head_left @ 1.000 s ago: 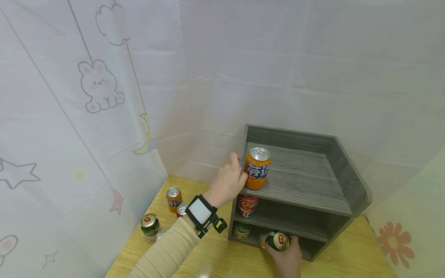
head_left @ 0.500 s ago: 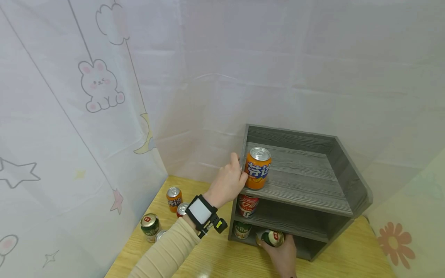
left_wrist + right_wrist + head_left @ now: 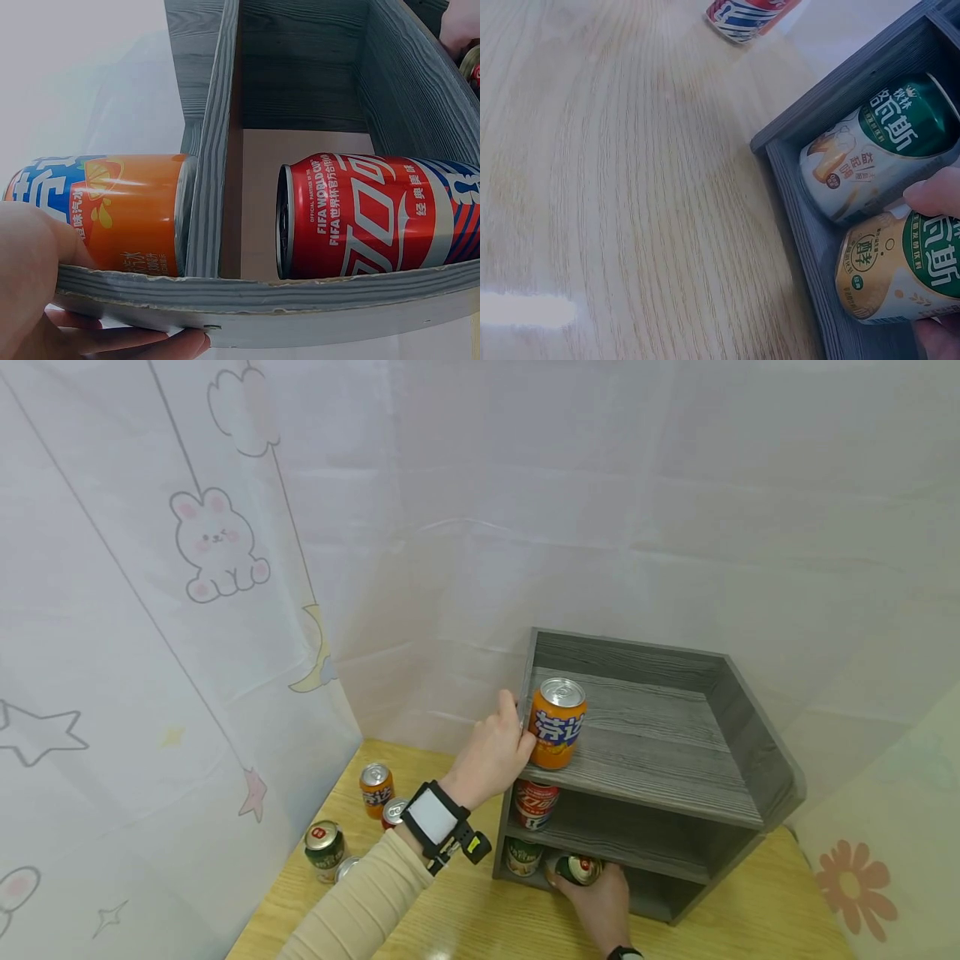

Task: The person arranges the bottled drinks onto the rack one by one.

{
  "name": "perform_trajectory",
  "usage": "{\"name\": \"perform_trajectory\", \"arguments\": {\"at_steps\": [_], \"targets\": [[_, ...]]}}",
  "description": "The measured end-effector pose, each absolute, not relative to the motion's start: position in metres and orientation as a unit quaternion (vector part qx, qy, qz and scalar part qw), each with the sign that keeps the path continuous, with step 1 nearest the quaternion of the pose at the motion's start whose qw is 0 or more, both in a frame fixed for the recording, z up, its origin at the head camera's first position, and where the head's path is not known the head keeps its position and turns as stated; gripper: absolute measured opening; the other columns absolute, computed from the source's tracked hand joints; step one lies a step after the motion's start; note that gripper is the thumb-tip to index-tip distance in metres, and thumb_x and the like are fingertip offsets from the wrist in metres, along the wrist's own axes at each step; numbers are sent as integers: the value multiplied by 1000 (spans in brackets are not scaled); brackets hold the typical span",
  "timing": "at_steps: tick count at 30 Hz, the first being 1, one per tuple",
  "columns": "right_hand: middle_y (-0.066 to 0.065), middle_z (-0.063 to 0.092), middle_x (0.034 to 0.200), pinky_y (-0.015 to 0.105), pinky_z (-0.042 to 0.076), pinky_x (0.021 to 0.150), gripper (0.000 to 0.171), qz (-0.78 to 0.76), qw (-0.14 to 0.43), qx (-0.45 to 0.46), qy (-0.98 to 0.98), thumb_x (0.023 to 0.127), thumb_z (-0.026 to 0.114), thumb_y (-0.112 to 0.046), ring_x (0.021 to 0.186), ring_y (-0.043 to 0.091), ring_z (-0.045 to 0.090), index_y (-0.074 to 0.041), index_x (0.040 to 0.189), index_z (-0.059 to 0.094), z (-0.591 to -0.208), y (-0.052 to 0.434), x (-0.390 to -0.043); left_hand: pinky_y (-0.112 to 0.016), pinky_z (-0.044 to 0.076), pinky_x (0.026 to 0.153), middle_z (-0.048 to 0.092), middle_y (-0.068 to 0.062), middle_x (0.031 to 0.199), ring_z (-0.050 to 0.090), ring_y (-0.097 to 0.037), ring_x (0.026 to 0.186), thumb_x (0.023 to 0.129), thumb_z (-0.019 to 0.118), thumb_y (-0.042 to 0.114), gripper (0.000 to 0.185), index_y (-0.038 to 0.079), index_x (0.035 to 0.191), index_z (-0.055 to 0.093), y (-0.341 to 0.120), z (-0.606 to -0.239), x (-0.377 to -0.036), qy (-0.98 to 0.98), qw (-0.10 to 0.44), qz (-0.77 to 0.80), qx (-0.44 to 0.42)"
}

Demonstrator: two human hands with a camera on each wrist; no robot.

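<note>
The right hand (image 3: pixel 596 906) curls its fingers and thumb (image 3: pixel 934 196) around a green and gold can (image 3: pixel 578 869), holding it upright in the bottom compartment of the grey wood-grain shelf (image 3: pixel 645 760), just inside its front edge and towards its left end. This can has a gold lid with a red mark, a dark green upper band with white characters, and a pale gold lower body with a small round green emblem. Just beside it to the left stands a second can (image 3: pixel 522 855) of the same brand, green above and cream below; whether the two touch cannot be told. The left hand (image 3: pixel 489 755) grips the left front corner of the shelf's top board, thumb under the board's edge, fingers wrapped over the side wall, next to an orange can (image 3: pixel 556 724) with blue and white lettering standing at that corner. A red can (image 3: pixel 534 802) stands on the middle board directly below.
</note>
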State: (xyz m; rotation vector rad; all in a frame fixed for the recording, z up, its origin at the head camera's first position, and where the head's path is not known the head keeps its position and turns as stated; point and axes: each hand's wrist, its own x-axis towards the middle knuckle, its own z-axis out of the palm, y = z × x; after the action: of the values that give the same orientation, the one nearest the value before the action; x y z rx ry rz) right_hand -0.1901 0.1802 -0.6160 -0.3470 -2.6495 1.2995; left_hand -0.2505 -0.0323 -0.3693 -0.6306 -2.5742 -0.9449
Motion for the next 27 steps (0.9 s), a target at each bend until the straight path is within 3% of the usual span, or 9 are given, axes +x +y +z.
{"name": "perform_trajectory", "arguments": {"at_steps": [11, 15, 17, 20, 23, 24, 27], "targets": [[30, 60, 115, 58, 51, 84, 85, 425, 62, -116, -896, 71, 93, -38, 101, 46, 61, 13, 126, 51, -615, 180, -194, -24, 39, 37, 51, -6, 64, 50, -14, 43, 100, 55, 8, 27, 1, 117, 34, -32, -370, -251, -904, 156, -331, -221], [23, 65, 105, 54, 54, 78, 74, 424, 56, -107, -897, 71, 92, -37, 91, 39, 66, 11, 116, 59, -616, 181, -197, -24, 39, 37, 51, -7, 65, 50, -14, 43, 100, 55, 8, 28, 0, 118, 35, -32, -371, -251, -904, 157, -331, -220], [17, 68, 95, 48, 55, 70, 64, 423, 58, -101, -899, 71, 92, -37, 78, 31, 66, 9, 107, 64, -617, 181, -198, -24, 39, 37, 52, -7, 65, 50, -14, 44, 100, 55, 8, 28, 0, 118, 35, -32, -370, -251, -904, 157, -332, -219], [4, 59, 66, 35, 46, 51, 45, 421, 52, -104, -899, 73, 91, -38, 52, 17, 53, 0, 81, 67, -617, 179, -200, -25, 40, 37, 52, -7, 66, 51, -15, 44, 100, 55, 8, 29, 0, 119, 35, -32, -370, -251, -904, 157, -333, -218], [-6, 38, 50, 28, 29, 44, 44, 424, 47, -104, -898, 75, 89, -37, 41, 10, 32, -11, 60, 58, -616, 177, -201, -25, 40, 38, 53, -7, 67, 52, -15, 46, 100, 56, 8, 29, 0, 119, 35, -32, -370, -251, -904, 158, -333, -217], [-7, 33, 48, 27, 27, 43, 47, 424, 48, -99, -899, 75, 89, -38, 40, 9, 29, -12, 57, 54, -616, 176, -201, -25, 41, 38, 53, -7, 68, 52, -15, 46, 100, 56, 8, 29, 0, 119, 35, -32, -370, -251, -904, 158, -333, -217], [-8, 37, 49, 26, 28, 43, 43, 420, 55, -83, -902, 76, 89, -38, 40, 8, 31, -9, 66, 58, -615, 176, -202, -25, 41, 38, 53, -7, 67, 52, -15, 46, 100, 56, 9, 28, 1, 118, 35, -32, -370, -251, -905, 158, -331, -216]]}}
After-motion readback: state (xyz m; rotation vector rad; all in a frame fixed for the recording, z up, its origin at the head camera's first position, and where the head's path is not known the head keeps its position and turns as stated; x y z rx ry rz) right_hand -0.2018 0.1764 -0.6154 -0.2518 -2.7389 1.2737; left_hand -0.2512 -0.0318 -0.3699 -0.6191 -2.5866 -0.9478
